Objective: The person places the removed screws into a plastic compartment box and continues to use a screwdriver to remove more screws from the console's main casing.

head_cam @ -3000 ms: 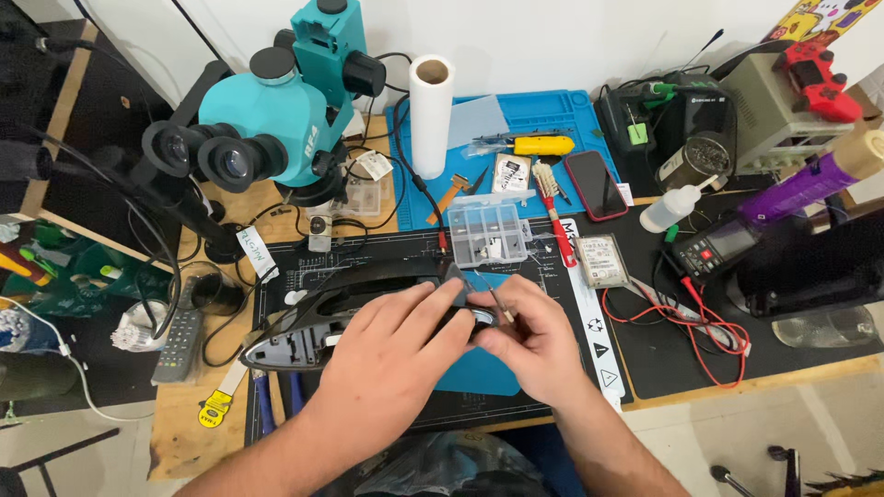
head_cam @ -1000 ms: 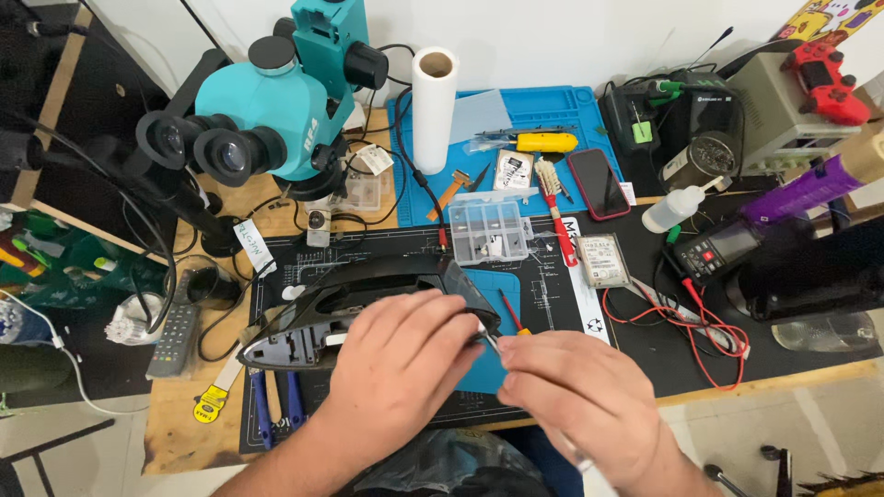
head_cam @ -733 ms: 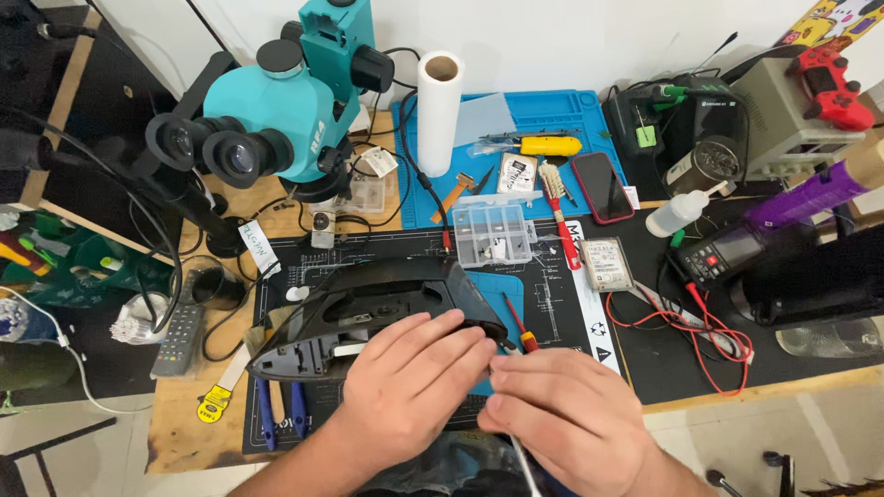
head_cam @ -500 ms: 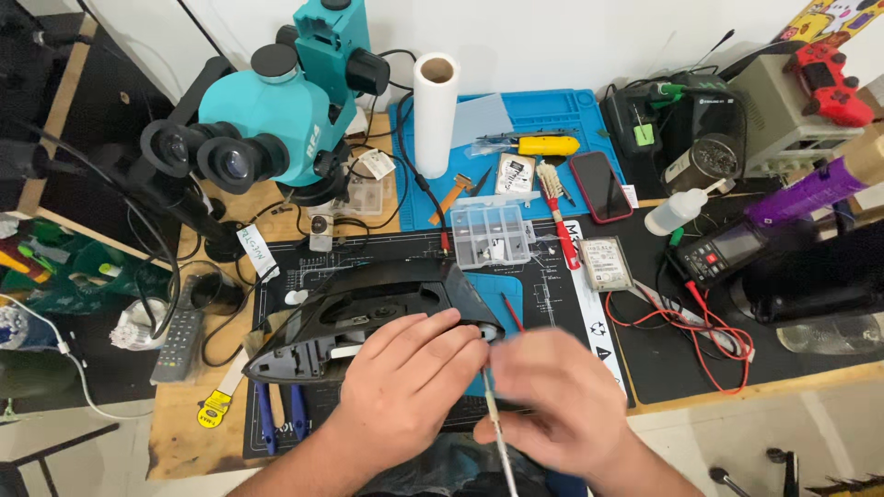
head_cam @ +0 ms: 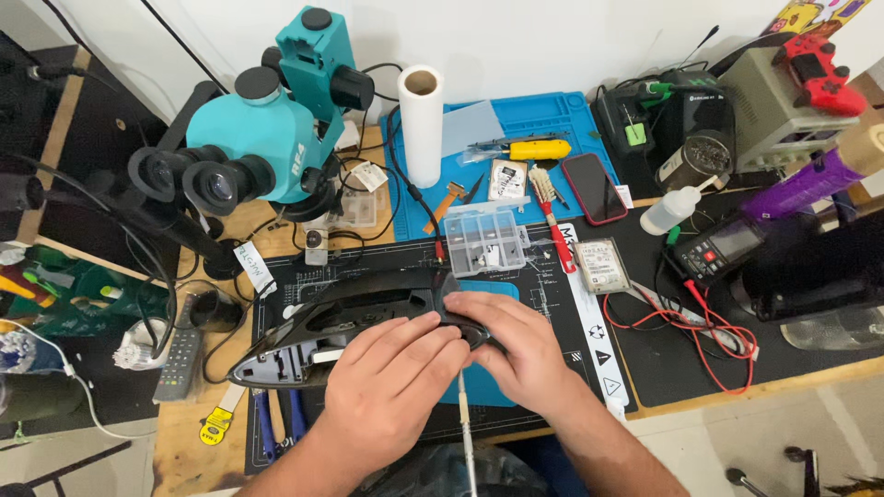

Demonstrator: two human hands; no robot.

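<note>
A black clothes iron (head_cam: 341,322) lies on its side on the black work mat (head_cam: 304,276), its tip pointing left. My left hand (head_cam: 391,387) rests on the iron's rear part and presses it down. My right hand (head_cam: 516,350) is at the iron's right end, fingers curled around a thin tool with a white shaft (head_cam: 465,428) that runs down toward me. The tool's tip is hidden under my fingers. A blue pad (head_cam: 479,391) shows beneath both hands.
A teal microscope (head_cam: 267,138) stands at the back left. A clear parts box (head_cam: 483,241), red-handled brush (head_cam: 552,221), paper roll (head_cam: 422,124), phone (head_cam: 599,187), multimeter (head_cam: 723,248) with red leads (head_cam: 700,322), and white squeeze bottle (head_cam: 672,212) crowd the back and right. Pliers (head_cam: 276,419) lie lower left.
My right hand came down off the iron with the tool, then returned to the iron's right end. My left hand stayed on the iron throughout.
</note>
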